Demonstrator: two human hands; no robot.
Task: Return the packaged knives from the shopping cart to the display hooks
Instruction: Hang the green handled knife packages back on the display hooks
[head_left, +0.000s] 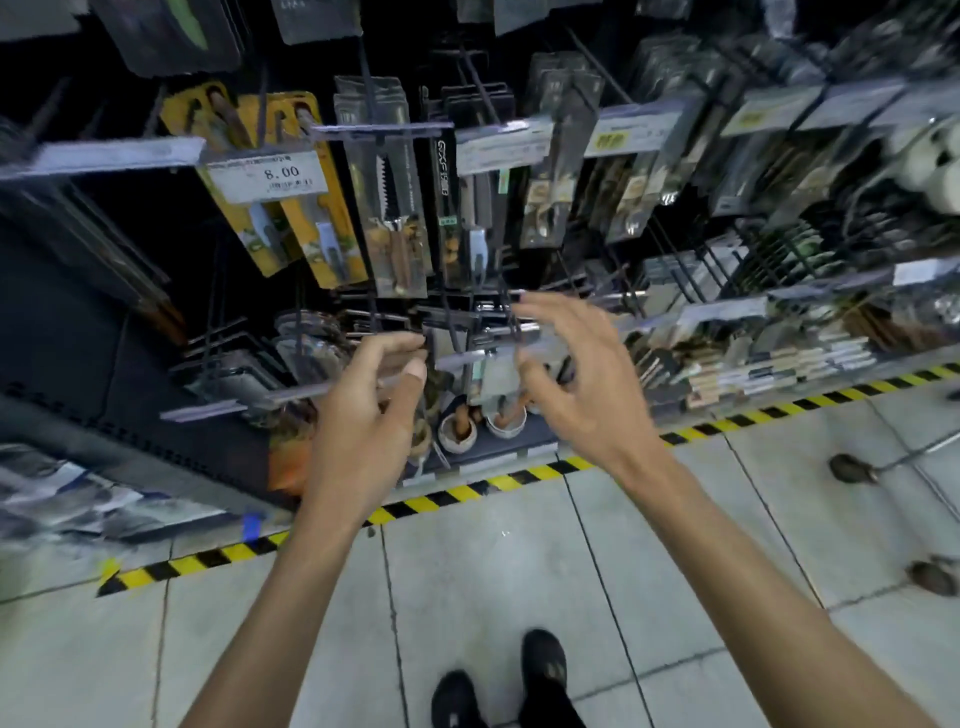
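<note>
Packaged knives hang on rows of display hooks: yellow-carded knives (311, 228), a clear pack with a serrated, wooden-handled knife (395, 208), and darker packs further right. On the lower row, my left hand (369, 415) pinches the tip of a dark display hook (441, 332) between thumb and fingers. My right hand (571, 374) hovers just right of it, fingers spread and blurred, holding nothing. A clear package (498, 376) hangs between the two hands under a price strip; its contents are too blurred to identify.
A price tag reading 8.00 (275, 174) fronts the yellow packs. Small bowls (457, 431) sit on the bottom shelf. Yellow-black hazard tape (467, 491) edges the tiled floor. Cart wheels (849, 467) show at the right. My shoes (540, 670) are below.
</note>
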